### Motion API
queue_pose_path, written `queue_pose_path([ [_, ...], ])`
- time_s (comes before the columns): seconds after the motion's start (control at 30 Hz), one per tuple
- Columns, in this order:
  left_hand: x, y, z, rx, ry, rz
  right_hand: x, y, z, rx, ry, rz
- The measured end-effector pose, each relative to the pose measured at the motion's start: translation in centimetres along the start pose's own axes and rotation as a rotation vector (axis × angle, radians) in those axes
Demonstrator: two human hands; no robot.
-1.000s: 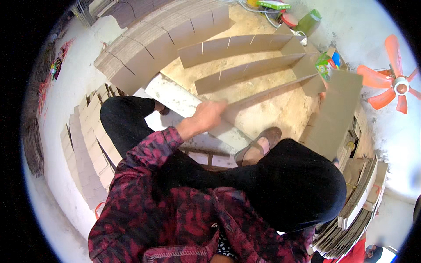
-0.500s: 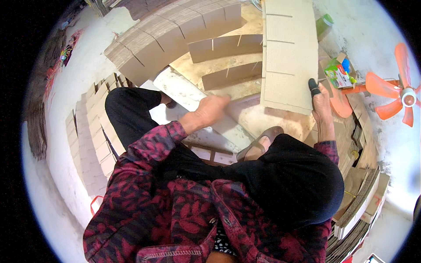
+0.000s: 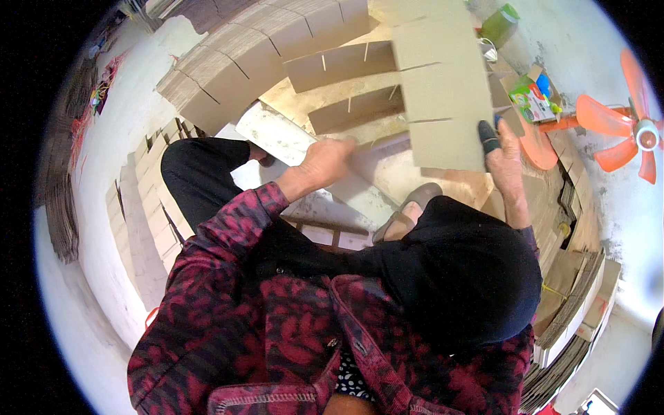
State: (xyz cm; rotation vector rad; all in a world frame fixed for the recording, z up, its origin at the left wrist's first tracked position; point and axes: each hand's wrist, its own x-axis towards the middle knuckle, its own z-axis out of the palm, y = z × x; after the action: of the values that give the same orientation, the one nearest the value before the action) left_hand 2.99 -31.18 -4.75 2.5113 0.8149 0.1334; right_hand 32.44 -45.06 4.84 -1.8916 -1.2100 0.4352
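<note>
A long slotted cardboard strip (image 3: 443,90) stretches away from me, right of the middle, with short slits cut in from its left edge. At its near right edge is my right hand (image 3: 506,160), closed on the strip, with a black cover on the thumb; the other fingers are partly hidden. A darker piece of cardboard (image 3: 510,107) shows just beyond that hand. My left hand (image 3: 324,164) is closed above a white board (image 3: 277,131), its fingertips blurred; whether it holds something is hidden. Two upright slotted cardboard strips (image 3: 346,63) stand beyond it.
Stacked slotted cardboard (image 3: 270,45) lies at the far left, with more cardboard stacks (image 3: 155,180) beside my left leg. At right are an orange fan (image 3: 622,128), a small open box (image 3: 534,100), a green container (image 3: 499,24) and tied cardboard bundles (image 3: 570,297).
The long cardboard strip has shifted left and slightly tilted. My right hand has moved a little nearer to me along its edge. The left hand stays close to its former place.
</note>
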Motion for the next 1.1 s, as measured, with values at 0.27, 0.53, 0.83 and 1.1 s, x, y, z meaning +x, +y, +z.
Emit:
queue_pose_path([
  [0.27,0.2,0.3,1.4,-0.071,0.105,0.038,-2.1,-2.7,4.5,-0.006,-0.09,-0.26],
  [0.53,0.1,0.4,2.0,-0.125,0.152,0.069,-3.1,-3.8,7.0,-0.224,-0.251,-0.115],
  [0.83,-0.7,1.4,-0.2,-0.204,0.086,0.033,-3.0,-3.2,8.3,-0.244,-0.3,-0.188],
  [1.1,2.2,-5.1,-1.8,-0.046,0.356,-0.207,-2.6,-4.2,8.1,-0.278,-0.321,-0.202],
])
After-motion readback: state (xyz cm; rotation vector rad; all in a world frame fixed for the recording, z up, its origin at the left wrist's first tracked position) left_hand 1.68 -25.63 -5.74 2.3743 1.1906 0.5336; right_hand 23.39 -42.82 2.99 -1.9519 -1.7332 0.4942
